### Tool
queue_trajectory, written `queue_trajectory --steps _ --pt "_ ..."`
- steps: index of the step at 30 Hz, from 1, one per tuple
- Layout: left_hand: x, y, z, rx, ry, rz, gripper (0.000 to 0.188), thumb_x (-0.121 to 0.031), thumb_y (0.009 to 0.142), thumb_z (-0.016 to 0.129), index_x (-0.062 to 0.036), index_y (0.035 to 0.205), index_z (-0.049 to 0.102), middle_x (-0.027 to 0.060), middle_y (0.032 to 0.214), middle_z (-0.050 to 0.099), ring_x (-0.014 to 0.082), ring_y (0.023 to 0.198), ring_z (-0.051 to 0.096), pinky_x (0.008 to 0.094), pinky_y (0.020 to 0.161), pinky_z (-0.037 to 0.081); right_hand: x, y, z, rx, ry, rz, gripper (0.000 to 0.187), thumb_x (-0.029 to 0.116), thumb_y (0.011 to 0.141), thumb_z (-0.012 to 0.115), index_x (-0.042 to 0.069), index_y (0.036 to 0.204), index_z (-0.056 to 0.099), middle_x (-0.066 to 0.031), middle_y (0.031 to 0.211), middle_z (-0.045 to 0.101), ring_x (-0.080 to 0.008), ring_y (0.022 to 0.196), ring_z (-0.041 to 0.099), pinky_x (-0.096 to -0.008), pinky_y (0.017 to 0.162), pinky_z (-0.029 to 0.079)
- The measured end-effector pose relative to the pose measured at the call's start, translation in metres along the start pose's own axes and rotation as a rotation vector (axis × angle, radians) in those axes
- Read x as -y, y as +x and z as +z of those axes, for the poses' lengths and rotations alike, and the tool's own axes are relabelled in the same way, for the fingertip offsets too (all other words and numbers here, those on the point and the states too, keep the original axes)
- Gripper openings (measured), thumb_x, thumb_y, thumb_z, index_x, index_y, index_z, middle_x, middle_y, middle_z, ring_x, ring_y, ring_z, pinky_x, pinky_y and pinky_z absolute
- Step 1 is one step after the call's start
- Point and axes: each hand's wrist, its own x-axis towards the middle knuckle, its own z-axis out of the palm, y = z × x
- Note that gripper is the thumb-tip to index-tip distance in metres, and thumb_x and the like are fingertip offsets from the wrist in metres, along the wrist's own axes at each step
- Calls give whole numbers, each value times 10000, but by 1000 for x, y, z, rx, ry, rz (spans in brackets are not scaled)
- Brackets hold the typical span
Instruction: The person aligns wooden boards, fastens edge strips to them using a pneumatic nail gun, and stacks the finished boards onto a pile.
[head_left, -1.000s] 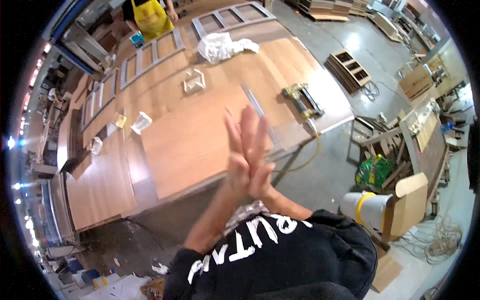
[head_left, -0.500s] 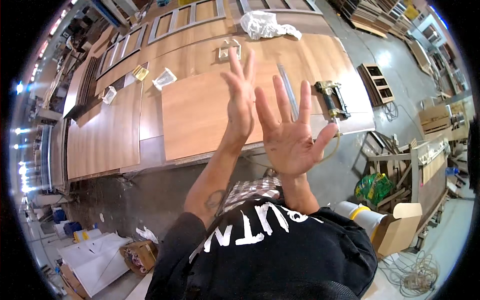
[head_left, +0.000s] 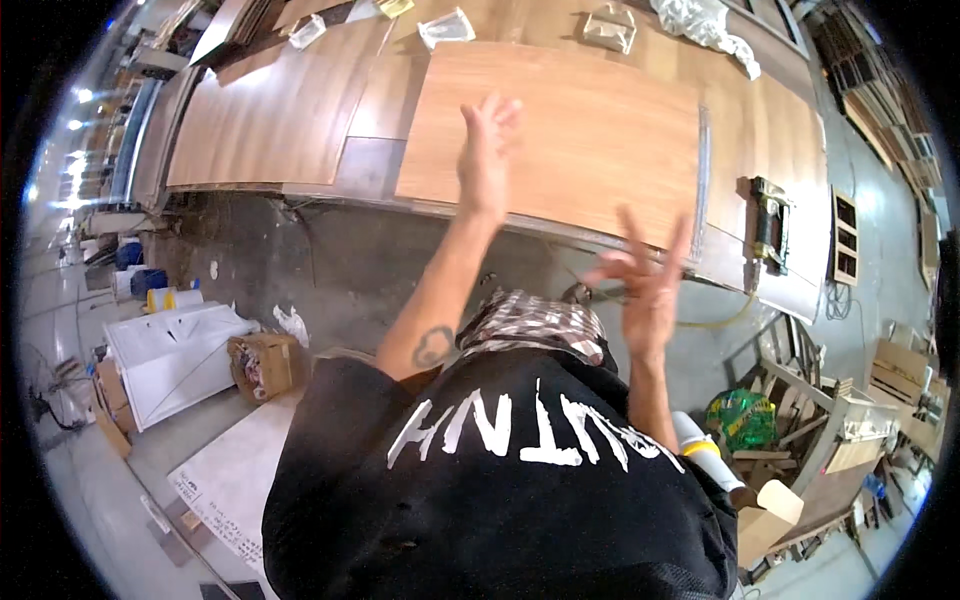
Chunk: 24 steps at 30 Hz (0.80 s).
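My left hand (head_left: 486,160) is raised in front of the light wood-grain panel (head_left: 560,120), holding nothing, with its fingers stretched and slightly blurred. To the right and lower, my right hand (head_left: 648,290) is up beside the panel's near edge. Its fingers are spread and smeared a little by motion, and nothing is in them. A nail gun (head_left: 770,228) lies on the worktable's right part, with a hose (head_left: 735,318) running from it. Between gun and panel is a narrow grey metal strip (head_left: 702,185).
Clear plastic containers (head_left: 446,28) and a crumpled white plastic bag (head_left: 705,25) lie toward the table's far side. Another wood panel (head_left: 275,115) is at left. On the floor are a cardboard box (head_left: 268,366), a green bag (head_left: 742,418) and a wooden frame (head_left: 845,238).
My view has shifted, so the table appears higher and further right. Both hands have moved apart, and my right hand has turned from a flat, facing palm and dropped lower.
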Motion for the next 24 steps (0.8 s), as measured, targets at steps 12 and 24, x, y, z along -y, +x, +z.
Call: queue_trajectory --steps 12,24 --pt "-47 -58 34 -9 -613 -61 838 -692 916 244 -165 1517 -6 266 1523 160 385 1413 198 492 1170 133 -6 33 86 230 -664 -148 931 627 909 372 64 1501 -74 -248 1471 327 -421 1395 240 -637 1116 14" --pt "45 -5 -210 -416 794 105 648 -401 920 589 56 1350 426 237 1312 524 303 1232 504 369 1047 367 -109 -65 -181 -653 -1236 -126 336 87 859 645 -29 1169 589 -214 1054 639 -347 997 610 -418 909 465"
